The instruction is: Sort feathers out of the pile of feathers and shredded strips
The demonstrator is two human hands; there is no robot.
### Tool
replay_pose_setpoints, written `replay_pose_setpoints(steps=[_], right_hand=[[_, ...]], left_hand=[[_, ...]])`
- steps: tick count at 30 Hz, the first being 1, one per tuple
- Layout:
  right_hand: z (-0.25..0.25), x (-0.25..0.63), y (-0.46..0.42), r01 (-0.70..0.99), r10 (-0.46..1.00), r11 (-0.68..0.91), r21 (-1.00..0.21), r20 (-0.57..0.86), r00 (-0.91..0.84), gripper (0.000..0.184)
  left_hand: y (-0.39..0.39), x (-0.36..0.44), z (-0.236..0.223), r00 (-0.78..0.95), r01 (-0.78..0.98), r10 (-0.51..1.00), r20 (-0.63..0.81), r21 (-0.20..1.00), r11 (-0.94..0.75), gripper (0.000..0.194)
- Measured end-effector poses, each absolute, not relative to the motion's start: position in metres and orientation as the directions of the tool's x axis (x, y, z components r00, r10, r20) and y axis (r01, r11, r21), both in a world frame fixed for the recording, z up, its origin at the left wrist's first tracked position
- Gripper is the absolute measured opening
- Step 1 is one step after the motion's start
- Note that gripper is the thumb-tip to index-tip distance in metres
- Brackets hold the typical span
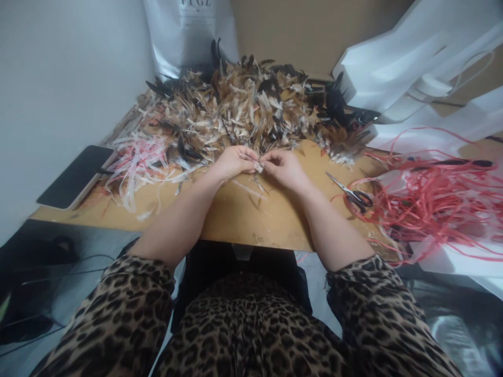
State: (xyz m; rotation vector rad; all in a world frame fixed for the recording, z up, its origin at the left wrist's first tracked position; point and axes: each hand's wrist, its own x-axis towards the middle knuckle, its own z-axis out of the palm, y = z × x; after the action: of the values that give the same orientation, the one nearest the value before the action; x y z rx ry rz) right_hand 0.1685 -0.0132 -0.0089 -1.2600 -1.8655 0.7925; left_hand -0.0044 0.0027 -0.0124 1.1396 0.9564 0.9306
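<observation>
Before the feather pile (251, 104), both hands' fingers (251, 159) pinch a small feather bundle (259, 167) (bag lettering unreadable).

Bare tan wooden tabletop (236, 220) lies open at six o'clock of the two joined hands, down to the near edge. At twelve o'clock a big heap of brown, black and cream feathers (251, 110) blocks the way. At three o'clock lie steel scissors with dark handles (351, 192), then tangled red plastic strands (432, 204). At nine o'clock sprawl pale pink and white strands (135, 162).
</observation>
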Motion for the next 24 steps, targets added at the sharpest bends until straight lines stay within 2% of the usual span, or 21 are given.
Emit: replay_pose_setpoints(steps=[13, 24], right_hand=[[-0.014, 0.165, -0.012, 0.492, 0.973, 0.208, -0.845, 0.129, -0.189, 0.022], [-0.014, 0.165, -0.01, 0.449, 0.98, 0.158, -0.879, 0.084, -0.181, 0.023]], left_hand=[[0.003, 0.004, -0.016, 0.231, 0.06, 0.972, 0.052, 0.996, -0.067, 0.023], [0.003, 0.004, -0.022, 0.255, 0.095, 0.961, 0.107, 0.986, -0.135, 0.02]])
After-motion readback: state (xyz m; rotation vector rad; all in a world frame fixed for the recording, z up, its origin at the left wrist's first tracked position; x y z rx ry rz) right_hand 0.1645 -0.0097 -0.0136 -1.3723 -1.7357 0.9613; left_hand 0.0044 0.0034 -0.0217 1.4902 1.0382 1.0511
